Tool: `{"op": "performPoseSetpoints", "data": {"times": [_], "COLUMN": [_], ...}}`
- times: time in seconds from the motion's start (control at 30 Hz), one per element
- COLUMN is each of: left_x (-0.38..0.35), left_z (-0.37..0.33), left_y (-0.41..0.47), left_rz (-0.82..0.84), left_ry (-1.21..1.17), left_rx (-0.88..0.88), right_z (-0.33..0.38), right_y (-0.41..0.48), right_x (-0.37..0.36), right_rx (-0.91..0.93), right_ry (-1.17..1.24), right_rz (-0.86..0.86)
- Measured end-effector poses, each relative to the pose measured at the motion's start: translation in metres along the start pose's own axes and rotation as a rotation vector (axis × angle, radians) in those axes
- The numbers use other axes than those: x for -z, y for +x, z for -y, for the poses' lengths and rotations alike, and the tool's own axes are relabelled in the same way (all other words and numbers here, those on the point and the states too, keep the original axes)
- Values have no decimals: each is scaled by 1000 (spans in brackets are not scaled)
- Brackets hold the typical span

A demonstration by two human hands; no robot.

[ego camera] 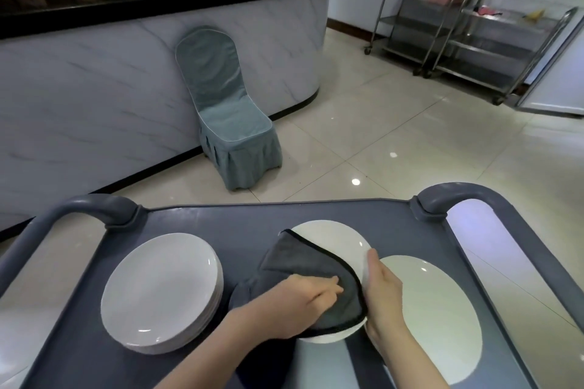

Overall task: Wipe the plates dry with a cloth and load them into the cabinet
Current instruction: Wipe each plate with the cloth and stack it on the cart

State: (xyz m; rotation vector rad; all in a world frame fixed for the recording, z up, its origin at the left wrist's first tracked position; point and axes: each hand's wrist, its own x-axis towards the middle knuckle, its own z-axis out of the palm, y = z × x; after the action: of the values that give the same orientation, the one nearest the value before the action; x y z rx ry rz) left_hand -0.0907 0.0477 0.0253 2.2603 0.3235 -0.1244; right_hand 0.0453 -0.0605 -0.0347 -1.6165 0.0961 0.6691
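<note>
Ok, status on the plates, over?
Left hand pressing cloth on plate. Right hand holding its rim. Stack waits left, lone plate right. Nothing blocking.

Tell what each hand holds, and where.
The right hand grips the white plate by its right rim; left hand presses the grey cloth onto its face.

- The left hand (301,298) is shown bare.
- The right hand (384,292) is shown bare too.
- Both forearms (221,344) are left uncovered as far as is seen.
</note>
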Motion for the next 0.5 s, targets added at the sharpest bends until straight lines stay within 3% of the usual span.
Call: {"op": "performPoseSetpoints", "data": {"times": [0.07,0.13,0.23,0.33,0.5], "left_x": [-7,-15,-33,-43,-6], "left_z": [7,13,17,16,15], "left_y": [-4,-9,-12,-4,27], "left_rz": [-178,-248,-109,-143,-216], "left_ry": [257,438,504,608,648], "left_rx": [-155,-280,-301,-349,-54], "right_z": [0,1,4,8,17], "right_y": [-2,-5,-10,-18,-33], "right_x": [1,1,1,0,-6], "right_rx": [-1,-8,6,14,26], "right_ry": [22,61,74,96,131], "right_rz": [-14,-23,-27,-19,9]}}
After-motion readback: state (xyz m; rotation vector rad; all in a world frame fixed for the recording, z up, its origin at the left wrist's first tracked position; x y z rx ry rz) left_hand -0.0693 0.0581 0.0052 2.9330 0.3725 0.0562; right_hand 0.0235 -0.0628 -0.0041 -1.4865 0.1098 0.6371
